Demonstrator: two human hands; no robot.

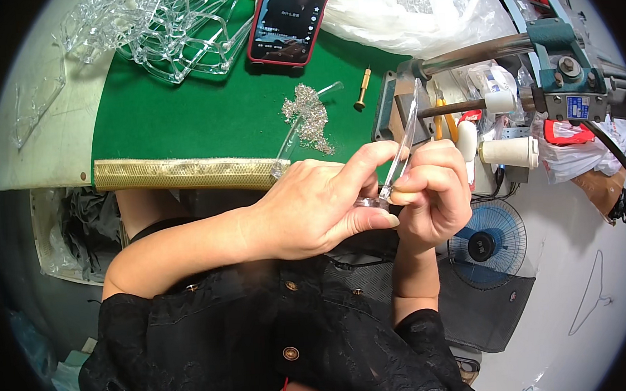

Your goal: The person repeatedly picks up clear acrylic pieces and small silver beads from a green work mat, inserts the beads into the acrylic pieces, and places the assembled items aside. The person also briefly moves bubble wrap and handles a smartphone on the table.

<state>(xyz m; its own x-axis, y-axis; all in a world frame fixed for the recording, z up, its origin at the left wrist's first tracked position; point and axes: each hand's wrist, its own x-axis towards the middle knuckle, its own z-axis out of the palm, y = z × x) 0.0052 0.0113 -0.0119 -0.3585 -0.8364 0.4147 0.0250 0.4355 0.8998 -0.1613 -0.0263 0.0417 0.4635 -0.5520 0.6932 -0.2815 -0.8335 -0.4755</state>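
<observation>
Close to the table's front edge, my two hands meet on a clear plastic eyeglass frame point(405, 143). One long, slim arm of it points up and away between them. My left hand point(314, 206) is closed on the lower part, thumb and forefinger near the joint, and covers most of the rest. My right hand point(436, 191) pinches the frame by the same joint, its other fingers curled. Whether a tiny part also sits between the fingertips, I cannot make out. Just beyond my left hand lies a heap of tiny shiny bits point(310, 117) with a clear strip point(289, 141) under it.
Clear eyeglass frames point(182, 42) pile up at the far left, beside a propped phone point(291, 17). A small brass screwdriver point(364, 88) lies on the green mat point(179, 118). A metal bench press point(563, 58) stands at right, near a white cup point(509, 153) and blue fan point(488, 243).
</observation>
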